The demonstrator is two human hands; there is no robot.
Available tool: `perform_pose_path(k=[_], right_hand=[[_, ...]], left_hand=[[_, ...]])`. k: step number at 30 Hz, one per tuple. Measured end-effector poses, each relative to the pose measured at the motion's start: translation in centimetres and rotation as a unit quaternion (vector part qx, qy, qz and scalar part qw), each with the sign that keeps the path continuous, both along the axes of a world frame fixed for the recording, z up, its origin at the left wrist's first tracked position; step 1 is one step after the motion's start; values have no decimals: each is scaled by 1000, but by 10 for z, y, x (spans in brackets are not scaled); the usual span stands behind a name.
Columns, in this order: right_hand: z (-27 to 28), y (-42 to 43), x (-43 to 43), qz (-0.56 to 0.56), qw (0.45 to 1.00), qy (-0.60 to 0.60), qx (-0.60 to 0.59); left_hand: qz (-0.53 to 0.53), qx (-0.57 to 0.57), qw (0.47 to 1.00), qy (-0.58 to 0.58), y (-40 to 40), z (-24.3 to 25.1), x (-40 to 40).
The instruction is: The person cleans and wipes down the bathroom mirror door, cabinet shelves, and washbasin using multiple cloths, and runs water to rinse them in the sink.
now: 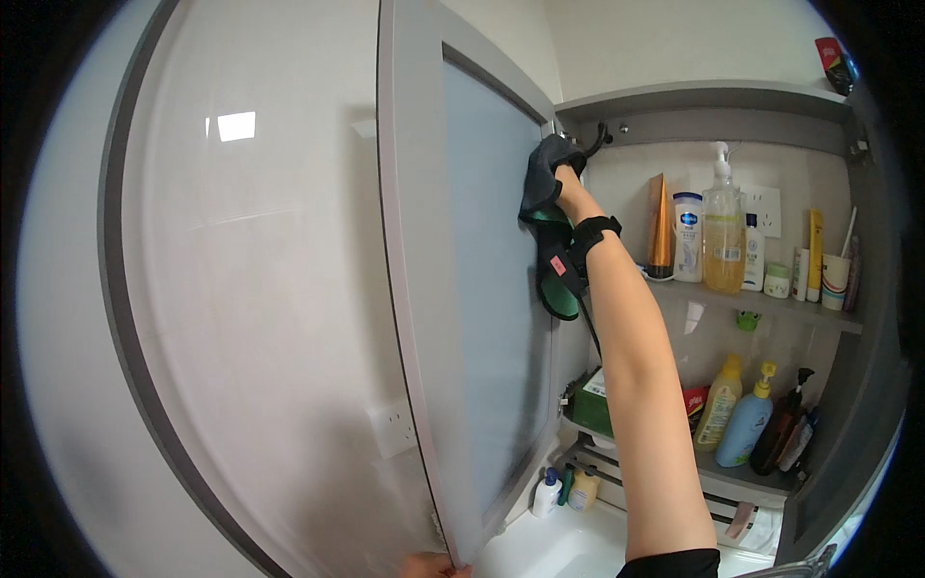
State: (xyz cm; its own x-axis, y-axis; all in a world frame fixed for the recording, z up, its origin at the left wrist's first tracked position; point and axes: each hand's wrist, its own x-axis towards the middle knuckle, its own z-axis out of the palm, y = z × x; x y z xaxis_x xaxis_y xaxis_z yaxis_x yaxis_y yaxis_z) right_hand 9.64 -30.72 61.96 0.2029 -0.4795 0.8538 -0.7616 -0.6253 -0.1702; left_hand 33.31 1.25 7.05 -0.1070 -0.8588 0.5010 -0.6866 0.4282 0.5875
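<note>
My right hand (567,180) reaches up to the hinge side of the open cabinet door, at its upper inner corner. It is mostly hidden by a dark grey cloth (542,177) that it holds against the door's frame. A black strap is around the wrist, and a dark and green piece hangs below the cloth. At the bottom edge of the picture, my left hand (433,566) grips the lower corner of the grey-framed cabinet door (419,289), whose panel is pale blue.
Cabinet shelves hold a large pump bottle (724,238), an orange tube (660,231), a paper cup (835,278), a blue pump bottle (744,426) and a green box (592,408). Below are a towel rack and a white washbasin (520,545) with small bottles at its rim.
</note>
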Motion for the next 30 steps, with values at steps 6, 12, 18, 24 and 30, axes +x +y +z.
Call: perform_pose_path(k=[6, 12, 18, 24, 30], right_hand=[[39, 4, 8, -260, 924, 259, -109], [58, 74, 21, -59, 944, -68, -319], [74, 118, 42, -93, 889, 15, -449], [83, 166, 62, 0, 948, -16, -317], [43, 210, 81, 11, 928, 69, -365]], left_hand=[[-27, 58, 998, 27, 13, 60, -12], [-43, 68, 997, 22, 17, 65, -11], [-69, 59, 996, 16, 12, 66, -10], [-88, 18, 996, -20, 8, 57, -13], [-94, -19, 995, -33, 8, 52, -16]])
